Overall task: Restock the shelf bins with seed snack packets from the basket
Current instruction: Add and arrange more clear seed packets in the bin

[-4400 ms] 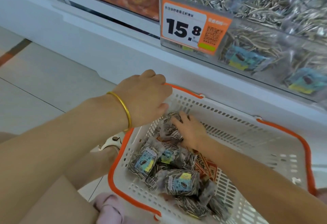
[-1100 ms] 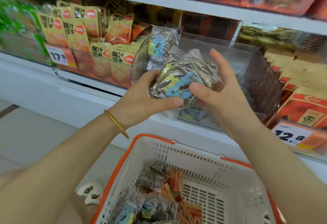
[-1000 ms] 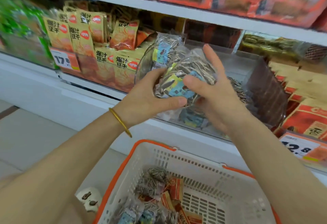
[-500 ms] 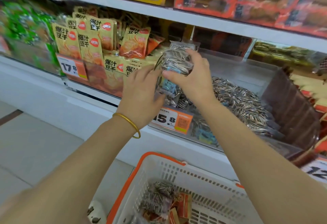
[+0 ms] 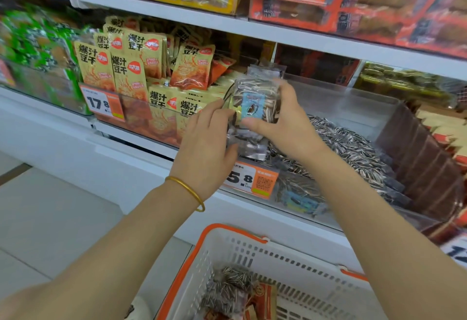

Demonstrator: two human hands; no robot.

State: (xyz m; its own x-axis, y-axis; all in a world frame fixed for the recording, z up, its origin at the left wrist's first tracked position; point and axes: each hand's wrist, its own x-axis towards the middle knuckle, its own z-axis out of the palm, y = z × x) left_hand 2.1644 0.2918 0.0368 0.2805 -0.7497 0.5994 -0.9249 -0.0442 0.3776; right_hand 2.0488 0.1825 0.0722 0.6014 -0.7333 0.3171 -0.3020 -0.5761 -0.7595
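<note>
Both hands hold a bunch of clear seed packets (image 5: 255,100) with blue labels at the left front corner of the clear shelf bin (image 5: 353,102). My right hand (image 5: 285,122) grips the upright packets from the right, thumb across the front. My left hand (image 5: 207,138) holds the lower packets from the left, fingers curled on them. The bin holds a heap of seed packets (image 5: 353,148). Below, the white basket (image 5: 290,259) with an orange rim holds more seed packets (image 5: 227,287) and red packets.
Yellow and orange snack bags (image 5: 131,67) fill the bin to the left, behind a 17.8 price tag (image 5: 101,103). An orange 15.8 tag (image 5: 252,180) hangs on the seed bin's front. Brown packets (image 5: 424,158) stand in the bin to the right. A higher shelf (image 5: 227,24) runs above.
Since a second ago both hands carried the bunch of packets up from over the basket and forward to the seed bin's left front corner. The view has shifted up and to the left.
</note>
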